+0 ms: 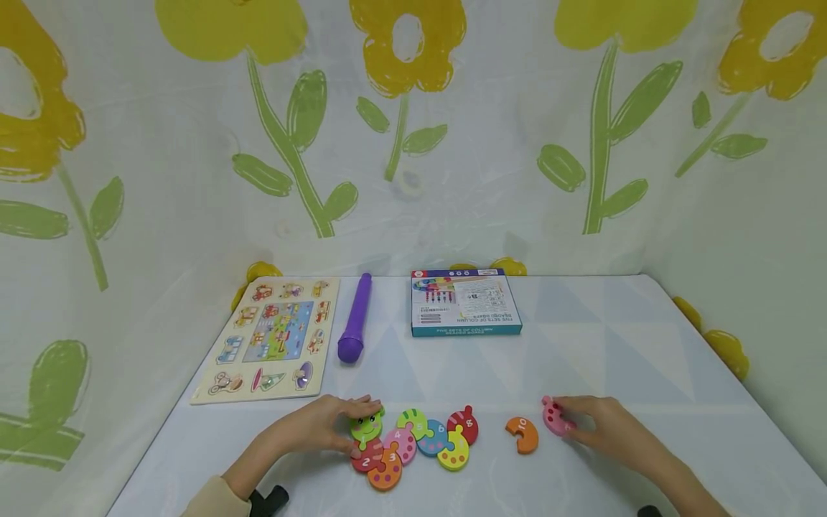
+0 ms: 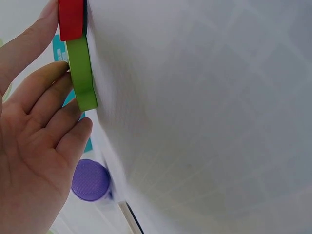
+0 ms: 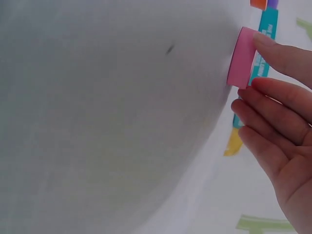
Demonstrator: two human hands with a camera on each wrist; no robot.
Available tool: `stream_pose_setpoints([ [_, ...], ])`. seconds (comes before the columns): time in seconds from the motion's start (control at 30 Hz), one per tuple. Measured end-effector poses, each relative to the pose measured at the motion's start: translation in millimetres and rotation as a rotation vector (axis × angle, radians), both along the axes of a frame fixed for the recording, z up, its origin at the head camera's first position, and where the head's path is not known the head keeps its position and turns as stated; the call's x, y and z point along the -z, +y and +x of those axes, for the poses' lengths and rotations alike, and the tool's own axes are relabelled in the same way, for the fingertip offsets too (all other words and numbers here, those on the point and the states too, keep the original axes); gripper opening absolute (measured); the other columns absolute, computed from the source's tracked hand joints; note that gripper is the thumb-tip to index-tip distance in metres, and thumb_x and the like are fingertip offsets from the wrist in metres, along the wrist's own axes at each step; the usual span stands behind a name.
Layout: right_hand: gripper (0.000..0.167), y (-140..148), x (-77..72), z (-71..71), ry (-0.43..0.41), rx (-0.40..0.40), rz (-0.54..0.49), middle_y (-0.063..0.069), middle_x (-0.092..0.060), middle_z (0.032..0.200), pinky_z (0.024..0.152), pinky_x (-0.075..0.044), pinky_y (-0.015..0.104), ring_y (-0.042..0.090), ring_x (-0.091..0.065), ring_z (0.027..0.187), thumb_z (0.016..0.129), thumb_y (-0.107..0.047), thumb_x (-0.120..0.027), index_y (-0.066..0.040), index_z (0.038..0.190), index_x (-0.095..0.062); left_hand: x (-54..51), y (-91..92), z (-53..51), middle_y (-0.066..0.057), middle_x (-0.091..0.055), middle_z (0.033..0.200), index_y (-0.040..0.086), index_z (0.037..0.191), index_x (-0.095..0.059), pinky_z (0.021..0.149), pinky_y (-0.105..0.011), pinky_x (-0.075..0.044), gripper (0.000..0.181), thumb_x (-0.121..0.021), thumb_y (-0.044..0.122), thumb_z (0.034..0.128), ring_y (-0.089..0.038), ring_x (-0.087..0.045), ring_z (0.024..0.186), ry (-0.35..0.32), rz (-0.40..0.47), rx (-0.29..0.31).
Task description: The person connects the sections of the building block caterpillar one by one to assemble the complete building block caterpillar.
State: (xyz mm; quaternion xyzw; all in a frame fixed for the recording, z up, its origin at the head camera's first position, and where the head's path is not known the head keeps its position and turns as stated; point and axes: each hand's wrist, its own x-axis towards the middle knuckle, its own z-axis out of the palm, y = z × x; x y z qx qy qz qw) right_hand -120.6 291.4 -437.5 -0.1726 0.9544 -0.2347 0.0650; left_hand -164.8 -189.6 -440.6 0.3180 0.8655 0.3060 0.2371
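Note:
Joined number puzzle pieces form a wavy caterpillar [image 1: 403, 444] on the table, with a green smiling head at its left end. My left hand [image 1: 316, 429] holds that end, its thumb by the red piece [image 2: 71, 19] and its fingers at the green head [image 2: 82, 74]. To the right, my right hand [image 1: 604, 425] pinches a pink dotted puzzle piece [image 1: 557, 416] between thumb and fingers. In the right wrist view the pink piece [image 3: 242, 58] shows edge-on. A loose orange piece [image 1: 528, 436] marked 10 lies between the caterpillar and the pink piece.
A wooden peg puzzle board [image 1: 222, 359] lies at the back left. Beside it is a purple microphone-shaped stick [image 1: 357, 316]. A flat box [image 1: 465, 330] with a teal edge lies at the back middle. A flowered curtain [image 1: 452, 208] hangs behind the table.

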Motion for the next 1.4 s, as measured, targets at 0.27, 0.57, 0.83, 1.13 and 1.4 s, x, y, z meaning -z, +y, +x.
stream_pose_setpoints([
  [0.27,0.043,-11,-0.4,-5.3,0.021,-0.017,0.019,0.010,-0.069,0.115,0.086,-0.055,0.043,0.030,-0.063,0.108,0.077,-0.013,-0.080,-0.001,0.117,-0.069,0.0,0.2,-0.2,-0.005,-0.047,0.144,0.019,0.139,-0.054,0.109,-0.049,-0.033,0.069,-0.080,0.033,0.0769,-0.023,-0.040,0.135,0.002,-0.001,-0.001],
  [0.57,0.045,-19,-2.3,-8.4,0.002,-0.047,0.003,0.010,-0.069,0.114,0.084,-0.056,0.041,0.021,-0.064,0.097,0.077,-0.013,-0.081,-0.002,0.118,-0.068,-1.7,1.5,0.5,-0.004,-0.046,0.144,0.017,0.139,-0.054,0.110,-0.046,-0.034,0.068,-0.080,0.030,0.0777,-0.022,-0.040,0.136,-0.004,-0.009,-0.002],
  [0.83,0.046,-21,-2.2,-10.2,0.005,-0.064,0.009,0.011,-0.068,0.116,0.085,-0.056,0.040,0.019,-0.062,0.095,0.077,-0.013,-0.081,-0.001,0.119,-0.068,-1.9,1.5,1.2,-0.003,-0.046,0.145,0.017,0.139,-0.054,0.110,-0.046,-0.034,0.068,-0.080,0.030,0.0779,-0.021,-0.040,0.136,-0.001,-0.015,-0.004],
  [1.13,0.045,-18,-2.4,-8.0,0.066,-0.061,0.038,0.010,-0.069,0.114,0.084,-0.056,0.040,0.018,-0.063,0.092,0.075,-0.011,-0.082,0.000,0.117,-0.068,-1.9,1.8,0.8,-0.003,-0.047,0.144,0.018,0.139,-0.054,0.110,-0.046,-0.034,0.068,-0.080,0.031,0.0777,-0.021,-0.040,0.136,-0.001,-0.017,-0.007],
  [1.4,0.046,-12,-2.4,-10.2,0.108,-0.040,0.070,0.015,-0.068,0.115,0.085,-0.055,0.043,0.032,-0.065,0.105,0.075,-0.009,-0.082,0.003,0.116,-0.067,-0.9,1.6,0.2,-0.005,-0.046,0.145,0.018,0.139,-0.054,0.110,-0.049,-0.033,0.068,-0.080,0.031,0.0775,-0.022,-0.040,0.136,-0.009,-0.014,-0.008],
])
